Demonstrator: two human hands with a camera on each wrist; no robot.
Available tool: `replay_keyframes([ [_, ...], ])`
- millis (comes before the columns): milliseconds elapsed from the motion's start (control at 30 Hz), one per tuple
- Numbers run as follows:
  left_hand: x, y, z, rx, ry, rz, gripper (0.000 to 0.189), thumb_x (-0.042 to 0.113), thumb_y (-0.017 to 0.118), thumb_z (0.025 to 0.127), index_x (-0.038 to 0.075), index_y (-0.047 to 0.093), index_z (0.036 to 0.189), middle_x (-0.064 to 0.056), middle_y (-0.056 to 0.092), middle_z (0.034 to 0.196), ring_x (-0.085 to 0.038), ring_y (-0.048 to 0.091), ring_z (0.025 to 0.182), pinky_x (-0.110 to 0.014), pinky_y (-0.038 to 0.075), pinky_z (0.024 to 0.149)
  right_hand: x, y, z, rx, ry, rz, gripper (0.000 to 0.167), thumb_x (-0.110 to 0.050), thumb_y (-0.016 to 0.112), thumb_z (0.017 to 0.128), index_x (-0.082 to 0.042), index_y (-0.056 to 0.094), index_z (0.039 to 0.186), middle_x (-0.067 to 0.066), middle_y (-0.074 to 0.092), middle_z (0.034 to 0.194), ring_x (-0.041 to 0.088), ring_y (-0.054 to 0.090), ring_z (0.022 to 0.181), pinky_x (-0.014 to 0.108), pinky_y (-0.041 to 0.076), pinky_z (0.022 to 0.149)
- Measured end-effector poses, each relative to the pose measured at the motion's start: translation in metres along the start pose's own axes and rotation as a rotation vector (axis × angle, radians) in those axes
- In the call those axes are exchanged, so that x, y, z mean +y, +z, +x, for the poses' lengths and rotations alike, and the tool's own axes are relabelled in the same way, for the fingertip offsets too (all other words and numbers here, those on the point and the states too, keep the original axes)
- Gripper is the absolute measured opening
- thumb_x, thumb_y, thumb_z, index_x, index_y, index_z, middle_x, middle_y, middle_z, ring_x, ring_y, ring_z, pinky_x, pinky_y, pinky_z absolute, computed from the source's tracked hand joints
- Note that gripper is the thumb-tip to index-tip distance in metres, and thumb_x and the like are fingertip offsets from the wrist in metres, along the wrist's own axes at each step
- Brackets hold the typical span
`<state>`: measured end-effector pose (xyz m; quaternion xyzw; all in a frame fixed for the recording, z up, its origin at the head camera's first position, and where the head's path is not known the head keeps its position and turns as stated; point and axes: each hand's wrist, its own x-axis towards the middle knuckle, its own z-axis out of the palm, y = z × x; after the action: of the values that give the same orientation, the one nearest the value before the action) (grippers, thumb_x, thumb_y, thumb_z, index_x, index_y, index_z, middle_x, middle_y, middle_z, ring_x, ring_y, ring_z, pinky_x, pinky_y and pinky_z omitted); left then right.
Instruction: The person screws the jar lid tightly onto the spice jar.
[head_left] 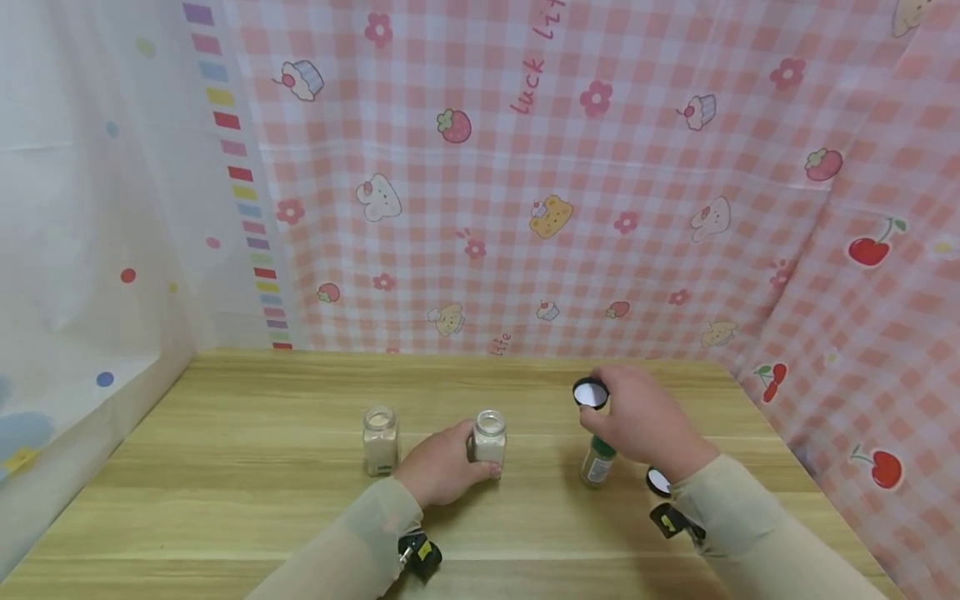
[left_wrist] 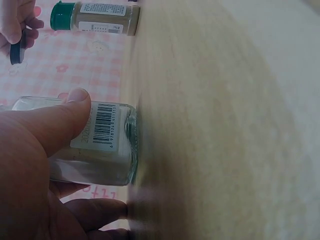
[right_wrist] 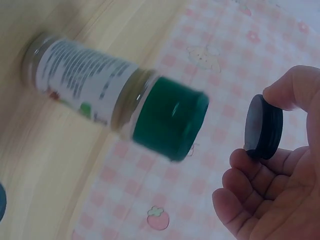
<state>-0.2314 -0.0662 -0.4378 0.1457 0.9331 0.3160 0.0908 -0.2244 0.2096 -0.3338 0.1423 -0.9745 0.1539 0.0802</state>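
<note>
My left hand (head_left: 446,467) grips an open square glass jar (head_left: 490,442) that stands on the table. The left wrist view shows a white barcode label (left_wrist: 104,127) on this jar, with my thumb across it. Between thumb and fingertips, my right hand (head_left: 641,417) pinches a black lid (head_left: 590,393), its white inner face turned outward. Below the right hand stands a spice bottle (right_wrist: 85,82) with a green cap (right_wrist: 170,118) and a printed label. Left of my left hand is a second open glass jar (head_left: 381,446) with pale contents.
Another black lid (head_left: 659,481) lies on the wooden table (head_left: 285,492) beside my right wrist, white side showing. A pink checked cloth (head_left: 480,183) hangs behind the table, and more cloth hangs at both sides.
</note>
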Motion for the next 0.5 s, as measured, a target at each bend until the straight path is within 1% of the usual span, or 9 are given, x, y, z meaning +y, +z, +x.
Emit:
replay_keyframes([
  [167,0.001,0.0,0.0,0.003,-0.002,0.005,0.064,0.051,0.076,0.093,0.016,0.057,0.143,-0.009,0.073,0.121,-0.035,0.068,0.117,-0.059,0.053,0.105,-0.009,0.003,0.001,-0.007,-0.013,0.012,0.036,-0.025,0.072,0.089,-0.002,0.07,0.117,0.01,0.072,0.109,0.025,0.066,0.099,0.048,0.057,0.088],
  [367,0.002,-0.001,-0.002,0.004,0.007,0.009,0.062,0.051,0.077,0.093,0.015,0.058,0.139,-0.008,0.073,0.116,-0.033,0.069,0.113,-0.058,0.054,0.103,-0.022,0.008,0.003,-0.016,-0.021,0.004,0.034,-0.025,0.074,0.088,-0.002,0.07,0.113,0.01,0.071,0.107,0.024,0.064,0.098,0.046,0.057,0.089],
  [500,0.003,-0.002,-0.003,0.006,0.011,0.007,0.06,0.05,0.077,0.093,0.015,0.059,0.137,-0.008,0.073,0.115,-0.031,0.069,0.112,-0.058,0.054,0.102,-0.031,0.011,0.003,-0.027,-0.038,-0.002,0.035,-0.024,0.075,0.089,-0.001,0.07,0.115,0.011,0.071,0.109,0.026,0.064,0.104,0.047,0.057,0.092],
])
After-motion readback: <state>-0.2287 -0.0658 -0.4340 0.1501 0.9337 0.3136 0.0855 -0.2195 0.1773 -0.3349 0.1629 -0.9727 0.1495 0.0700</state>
